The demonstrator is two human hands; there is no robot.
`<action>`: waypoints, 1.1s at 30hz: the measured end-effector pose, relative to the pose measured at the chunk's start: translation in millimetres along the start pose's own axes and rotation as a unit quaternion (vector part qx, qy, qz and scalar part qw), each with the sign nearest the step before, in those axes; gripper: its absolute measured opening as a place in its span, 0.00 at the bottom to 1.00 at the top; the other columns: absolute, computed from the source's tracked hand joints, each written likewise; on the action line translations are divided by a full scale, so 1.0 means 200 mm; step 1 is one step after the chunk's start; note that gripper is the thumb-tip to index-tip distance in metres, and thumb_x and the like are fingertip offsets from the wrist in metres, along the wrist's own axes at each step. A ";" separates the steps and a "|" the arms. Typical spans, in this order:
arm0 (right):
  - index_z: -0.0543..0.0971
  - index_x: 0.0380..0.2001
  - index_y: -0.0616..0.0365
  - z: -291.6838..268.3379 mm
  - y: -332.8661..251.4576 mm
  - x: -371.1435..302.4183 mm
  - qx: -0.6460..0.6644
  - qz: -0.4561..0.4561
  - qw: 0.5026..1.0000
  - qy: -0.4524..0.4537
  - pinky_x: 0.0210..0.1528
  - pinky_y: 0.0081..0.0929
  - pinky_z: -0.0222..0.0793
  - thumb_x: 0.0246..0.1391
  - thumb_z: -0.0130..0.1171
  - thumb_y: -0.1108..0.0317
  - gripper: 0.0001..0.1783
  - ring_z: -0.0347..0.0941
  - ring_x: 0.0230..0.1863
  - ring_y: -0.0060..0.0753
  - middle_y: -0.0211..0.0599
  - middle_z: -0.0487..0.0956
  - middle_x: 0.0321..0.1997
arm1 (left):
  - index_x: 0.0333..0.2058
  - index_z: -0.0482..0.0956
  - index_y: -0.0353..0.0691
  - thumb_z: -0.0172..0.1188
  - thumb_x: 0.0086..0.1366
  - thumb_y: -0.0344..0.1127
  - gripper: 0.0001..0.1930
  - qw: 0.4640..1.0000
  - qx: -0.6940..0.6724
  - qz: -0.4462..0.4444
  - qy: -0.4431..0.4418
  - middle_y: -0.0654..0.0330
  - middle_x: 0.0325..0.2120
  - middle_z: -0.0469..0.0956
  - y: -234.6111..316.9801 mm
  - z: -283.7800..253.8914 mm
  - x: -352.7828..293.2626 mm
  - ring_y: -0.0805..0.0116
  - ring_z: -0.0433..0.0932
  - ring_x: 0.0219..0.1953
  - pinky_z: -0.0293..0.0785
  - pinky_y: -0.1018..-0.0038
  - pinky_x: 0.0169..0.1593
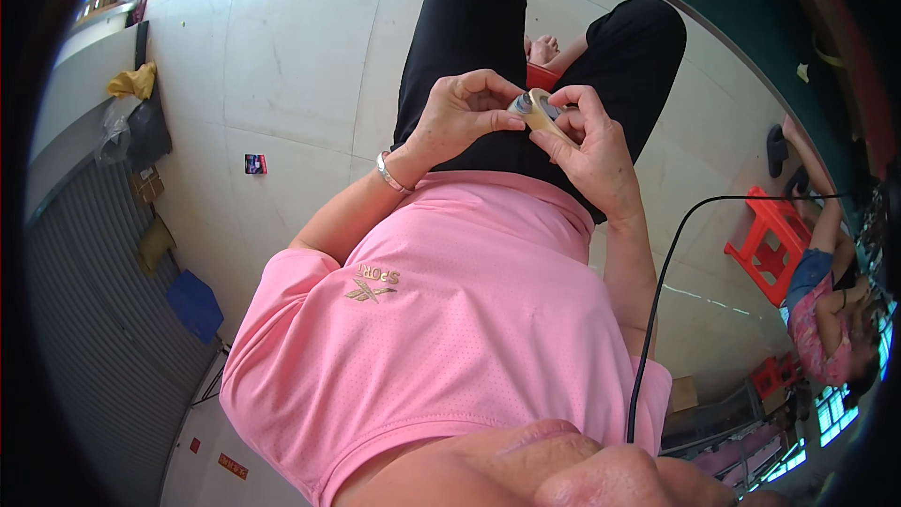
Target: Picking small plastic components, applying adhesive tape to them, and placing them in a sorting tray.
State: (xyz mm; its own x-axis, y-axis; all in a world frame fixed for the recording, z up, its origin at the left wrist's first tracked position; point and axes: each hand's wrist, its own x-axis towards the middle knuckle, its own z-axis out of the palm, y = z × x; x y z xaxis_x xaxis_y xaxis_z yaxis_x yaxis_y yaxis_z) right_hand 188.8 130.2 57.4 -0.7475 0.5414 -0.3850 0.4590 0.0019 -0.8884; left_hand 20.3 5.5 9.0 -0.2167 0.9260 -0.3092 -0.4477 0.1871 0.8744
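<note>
Over my black trousers, the small cream piece sits between my hands, its near-left end pinched by my left hand, its body by my right, its long axis seemingly slanting rightward toward me, neither hand clearly nearer.

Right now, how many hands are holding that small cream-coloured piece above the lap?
2. The left hand pinches the left end of the small cream-coloured piece; the right hand holds its right side. No other hand seems hidden there.
</note>
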 end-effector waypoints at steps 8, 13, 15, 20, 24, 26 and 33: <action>0.70 0.40 0.55 0.05 -0.05 0.01 -0.135 -0.007 0.990 0.048 0.25 0.35 0.70 0.54 0.68 0.60 0.19 0.77 0.21 0.41 0.37 0.77 0.20 | 0.44 0.79 0.31 0.65 0.62 0.22 0.12 0.999 0.025 0.024 0.010 0.59 0.40 0.82 -0.04 -0.01 0.00 0.75 0.80 0.43 0.79 0.78 0.51; 0.70 0.41 0.53 0.08 -0.03 0.01 -0.213 -0.060 0.969 0.106 0.26 0.35 0.73 0.53 0.69 0.56 0.21 0.79 0.23 0.41 0.38 0.78 0.21 | 0.45 0.78 0.31 0.63 0.63 0.24 0.12 0.998 0.056 0.040 0.014 0.59 0.41 0.81 -0.07 -0.02 0.00 0.74 0.80 0.44 0.78 0.76 0.53; 0.70 0.42 0.53 0.09 -0.04 0.01 -0.231 -0.069 0.963 0.120 0.26 0.35 0.74 0.53 0.68 0.55 0.22 0.79 0.24 0.42 0.38 0.78 0.22 | 0.46 0.78 0.31 0.63 0.64 0.25 0.12 0.996 0.078 0.048 0.017 0.59 0.41 0.80 -0.06 -0.01 0.00 0.74 0.80 0.45 0.78 0.76 0.53; 0.70 0.42 0.53 0.09 -0.05 0.01 -0.235 -0.042 0.964 0.115 0.28 0.35 0.75 0.53 0.68 0.54 0.22 0.81 0.27 0.42 0.40 0.80 0.24 | 0.46 0.79 0.33 0.63 0.64 0.27 0.12 0.989 0.116 0.092 0.011 0.60 0.40 0.76 -0.04 0.00 0.01 0.72 0.77 0.44 0.76 0.76 0.53; 0.70 0.43 0.54 0.04 -0.04 0.02 -0.189 -0.056 0.977 0.081 0.28 0.36 0.75 0.54 0.67 0.56 0.21 0.81 0.26 0.43 0.40 0.80 0.23 | 0.46 0.79 0.33 0.63 0.63 0.27 0.12 0.984 0.127 0.121 0.011 0.59 0.41 0.76 -0.05 0.01 0.00 0.71 0.76 0.44 0.75 0.76 0.52; 0.70 0.43 0.55 0.04 -0.03 0.02 -0.199 -0.075 0.974 0.073 0.28 0.36 0.75 0.54 0.67 0.59 0.20 0.81 0.27 0.43 0.40 0.80 0.24 | 0.45 0.79 0.32 0.63 0.64 0.27 0.11 0.991 0.100 0.089 0.001 0.59 0.42 0.75 -0.05 0.01 0.00 0.72 0.77 0.44 0.76 0.76 0.52; 0.72 0.39 0.54 0.07 -0.02 0.03 -0.217 -0.096 0.964 0.124 0.27 0.36 0.75 0.53 0.68 0.59 0.19 0.81 0.26 0.43 0.39 0.80 0.23 | 0.46 0.78 0.32 0.60 0.67 0.29 0.11 0.998 0.065 0.020 0.003 0.63 0.40 0.79 -0.08 0.00 0.00 0.76 0.78 0.42 0.77 0.77 0.51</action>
State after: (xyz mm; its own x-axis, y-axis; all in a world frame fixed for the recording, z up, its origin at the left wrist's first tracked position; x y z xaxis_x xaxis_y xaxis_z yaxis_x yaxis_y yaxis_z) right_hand 176.6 121.0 55.2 -0.7258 0.6798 -0.1057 0.5217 0.4437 -0.7287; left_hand 26.3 2.6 -4.6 -0.2380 0.9312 -0.2760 -0.3222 0.1924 0.9269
